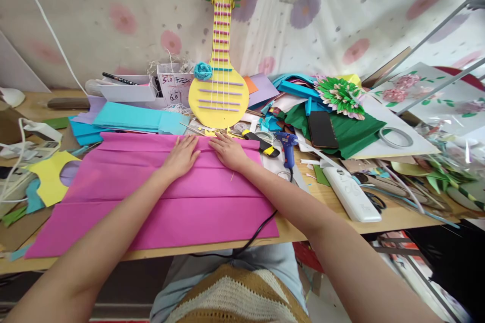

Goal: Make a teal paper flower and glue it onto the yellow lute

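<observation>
A large sheet of magenta paper [166,217] lies spread over the front of the table, with crease lines across it and a narrow strip folded along its far edge. My left hand [182,155] rests flat on that folded strip, fingers stretched out. Beside it, my right hand [229,151] lies flat on the same strip, fingers apart. A yellow and black utility knife [265,146] is just right of the paper's far corner. Next to it lies a blue hot glue gun [288,150], its black cord running over the paper's right side.
A yellow paper lute [219,96] stands against the curtain behind the paper. Blue folded paper [127,117] lies left of it. On the right are a black phone [322,129], green crepe paper [356,133], a tape roll [395,137] and a white power strip [350,194].
</observation>
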`<action>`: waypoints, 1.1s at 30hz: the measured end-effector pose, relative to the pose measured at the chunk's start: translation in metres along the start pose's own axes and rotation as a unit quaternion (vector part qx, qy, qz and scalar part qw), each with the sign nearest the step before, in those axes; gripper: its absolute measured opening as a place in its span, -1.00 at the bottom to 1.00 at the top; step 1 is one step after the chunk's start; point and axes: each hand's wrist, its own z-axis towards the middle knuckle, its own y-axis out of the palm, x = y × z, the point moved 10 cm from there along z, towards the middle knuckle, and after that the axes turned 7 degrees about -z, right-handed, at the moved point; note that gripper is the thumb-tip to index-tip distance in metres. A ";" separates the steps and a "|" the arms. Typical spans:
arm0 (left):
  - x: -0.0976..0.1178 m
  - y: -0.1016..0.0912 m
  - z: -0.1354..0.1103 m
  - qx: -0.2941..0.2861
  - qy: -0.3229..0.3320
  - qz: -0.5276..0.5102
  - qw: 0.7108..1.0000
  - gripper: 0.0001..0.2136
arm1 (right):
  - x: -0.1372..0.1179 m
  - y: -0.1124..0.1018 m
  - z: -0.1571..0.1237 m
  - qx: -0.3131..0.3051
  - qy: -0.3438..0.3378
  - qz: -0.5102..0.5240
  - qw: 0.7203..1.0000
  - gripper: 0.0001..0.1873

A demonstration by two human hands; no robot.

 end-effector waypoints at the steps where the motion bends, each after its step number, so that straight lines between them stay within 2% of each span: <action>1: -0.003 0.007 0.000 -0.013 -0.013 0.005 1.000 -0.47 | 0.002 -0.001 -0.001 0.006 0.010 -0.002 1.000 -0.62; 4: -0.011 0.014 -0.003 -0.029 -0.037 0.016 0.999 -0.45 | 0.006 0.000 -0.002 0.015 0.036 -0.002 0.999 -0.64; 9: -0.011 0.008 -0.006 -0.012 -0.044 0.028 0.999 -0.42 | 0.006 0.001 -0.002 0.003 0.043 0.005 0.999 -0.62; 15: 0.003 -0.008 -0.009 0.041 -0.002 0.036 0.999 -0.47 | -0.003 -0.011 -0.005 0.005 0.031 0.013 0.999 -0.60; 19: 0.006 -0.013 -0.010 0.055 0.009 0.036 0.998 -0.49 | -0.011 -0.012 -0.008 -0.004 0.011 0.015 1.000 -0.60; 29: 0.004 -0.012 -0.013 0.040 -0.007 0.040 0.998 -0.49 | -0.018 -0.003 -0.014 -0.040 -0.055 0.052 0.996 -0.57; 33: 0.000 -0.003 -0.013 0.002 -0.023 0.041 0.999 -0.48 | -0.019 -0.001 -0.016 -0.063 -0.058 0.050 0.995 -0.57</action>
